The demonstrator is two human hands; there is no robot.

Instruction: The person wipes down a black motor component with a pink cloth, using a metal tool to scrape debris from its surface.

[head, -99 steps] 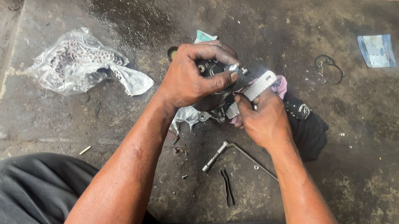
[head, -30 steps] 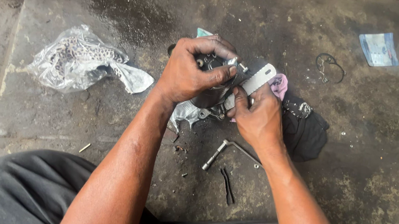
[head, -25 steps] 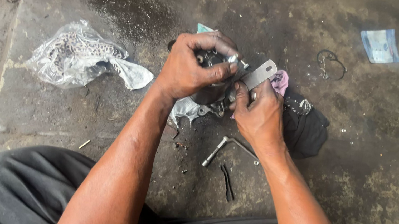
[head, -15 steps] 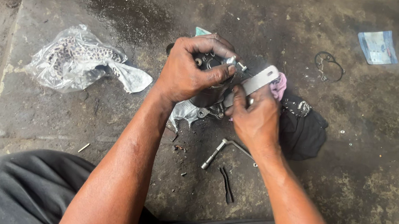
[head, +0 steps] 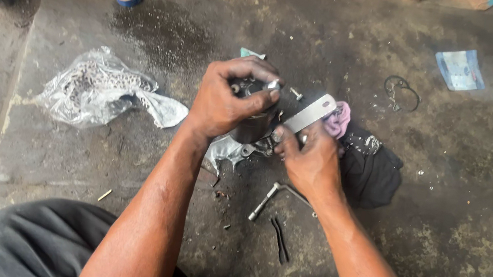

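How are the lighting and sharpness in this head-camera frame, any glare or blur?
Head view: soft, even daylight, darker toward the top left corner; sharp across the concrete floor; mild glare on the flat metal piece in the right hand and on the clear plastic bag; left hand shades the dark part it grips.

We see left hand (head: 226, 99) clasping dark round metal part (head: 253, 97) | right hand (head: 309, 161) gripping flat silver metal strip (head: 311, 112) | crumpled clear plastic bag (head: 102, 89), black cloth (head: 370, 171) on stained concrete floor (head: 458, 218)
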